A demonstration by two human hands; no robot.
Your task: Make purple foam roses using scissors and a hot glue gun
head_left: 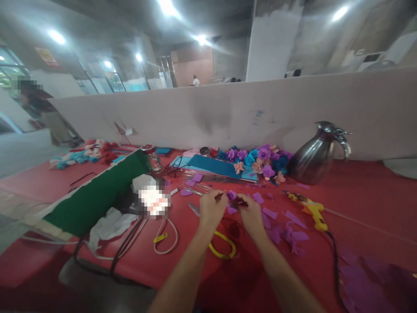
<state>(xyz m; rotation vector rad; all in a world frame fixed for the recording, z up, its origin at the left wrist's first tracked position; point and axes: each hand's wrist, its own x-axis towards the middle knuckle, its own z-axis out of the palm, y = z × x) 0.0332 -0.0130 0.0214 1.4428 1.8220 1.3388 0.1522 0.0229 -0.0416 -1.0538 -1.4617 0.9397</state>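
Note:
Between my two hands is a small purple paper flower (pixel 231 195), rolled into a bud. My left hand (pixel 212 209) is pinched closed at its left side, and my right hand (pixel 251 214) has its fingers closed on the right side. Any stem is too small to make out. Under my forearms lie scissors with yellow handles (pixel 224 254), their blades partly covered by my left hand. Cut purple paper petals (pixel 289 234) are scattered to the right of my right hand. Farther right rests a yellow glue gun (pixel 315 212) with a dark cord.
Finished paper flowers (pixel 265 158) are heaped at the back, beside a metal jug (pixel 314 152). Blue paper sheets (pixel 215 166) and a glass jar (pixel 153 158) stand behind my hands. A green panel (pixel 94 195) and loose cables (pixel 166 250) lie left. A pale partition (pixel 156 113) borders the red table.

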